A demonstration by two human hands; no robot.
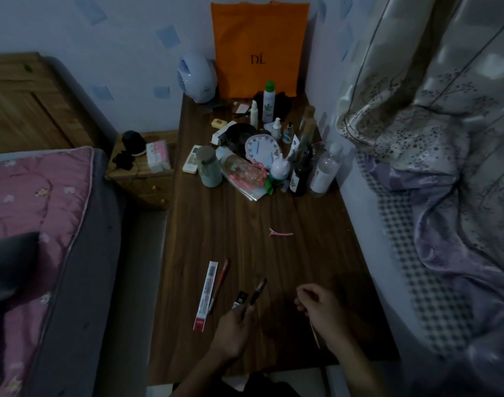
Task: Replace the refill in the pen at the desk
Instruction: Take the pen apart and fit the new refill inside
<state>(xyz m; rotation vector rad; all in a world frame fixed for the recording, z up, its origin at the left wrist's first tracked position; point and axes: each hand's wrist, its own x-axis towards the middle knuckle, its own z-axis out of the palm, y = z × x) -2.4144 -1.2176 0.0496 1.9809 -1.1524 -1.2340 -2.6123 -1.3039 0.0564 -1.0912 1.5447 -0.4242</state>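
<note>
My left hand [235, 328] grips a dark pen barrel [258, 290] that points up and away over the wooden desk [245, 224]; a small dark piece [239, 300] sticks out beside it in the same hand. My right hand [316, 306] is closed on a thin refill [314, 333] that hangs down toward me below the fingers. To the left of my left hand, a white and red refill packet [206, 295] lies flat on the desk. A red pen [219, 285] lies right beside it.
A pink hair clip [280, 232] lies mid-desk. Bottles, a white clock [260, 150], cups and an orange bag [258, 50] crowd the far end. A bed with pink cover [30, 224] is on the left, a bedding pile [451, 196] on the right.
</note>
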